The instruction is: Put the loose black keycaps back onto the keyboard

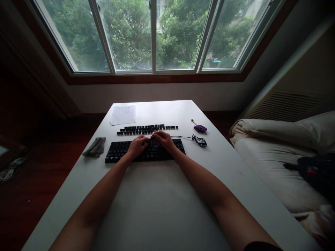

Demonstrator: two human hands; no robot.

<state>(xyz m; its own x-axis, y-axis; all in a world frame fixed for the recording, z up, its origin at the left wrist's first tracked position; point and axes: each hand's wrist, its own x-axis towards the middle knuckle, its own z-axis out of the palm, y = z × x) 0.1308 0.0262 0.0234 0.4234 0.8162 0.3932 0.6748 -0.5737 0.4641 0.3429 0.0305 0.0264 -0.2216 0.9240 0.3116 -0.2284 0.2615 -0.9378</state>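
A black keyboard point(117, 150) lies across the white table, and both hands are over its upper middle part. My left hand point(138, 145) is closed, its fingertips pinched at a small black piece point(151, 138) too small to name surely. From the other side my right hand point(163, 139) meets it, fingers bent and closed at the same piece. Just behind the hands, loose black keycaps point(142, 129) stand in rows on the table. My hands and forearms hide part of the keyboard's middle.
A coiled black cable point(199, 141) and a purple pouch-like item point(200, 129) lie at right. At left rests a grey cloth point(94, 147); a printed sheet point(123, 115) is at the back. The white table point(157, 195) stands before a window, with a sofa point(269, 167) to the right.
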